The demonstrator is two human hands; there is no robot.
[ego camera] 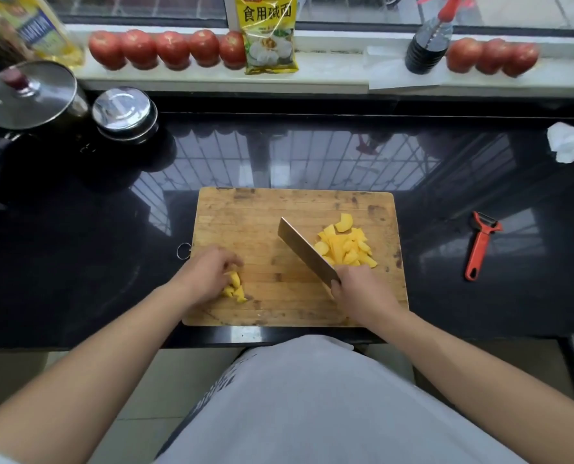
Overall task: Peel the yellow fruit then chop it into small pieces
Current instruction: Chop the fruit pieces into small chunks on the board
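Observation:
A wooden cutting board (245, 222) lies on the black counter in front of me. A pile of chopped yellow fruit pieces (347, 244) sits on its right half. My right hand (359, 291) grips the handle of a cleaver (304, 251), whose blade slants up and left beside the pile. At the board's left front my left hand (208, 276) curls over a few yellow fruit pieces (235, 289), fingers touching them.
A red peeler (480, 244) lies on the counter to the right of the board. A crumpled tissue (568, 142) is far right. Two lidded pots (78, 105) stand at the back left. Tomatoes (171, 48), a yellow packet (268, 35) and a dark bottle (427, 45) line the windowsill.

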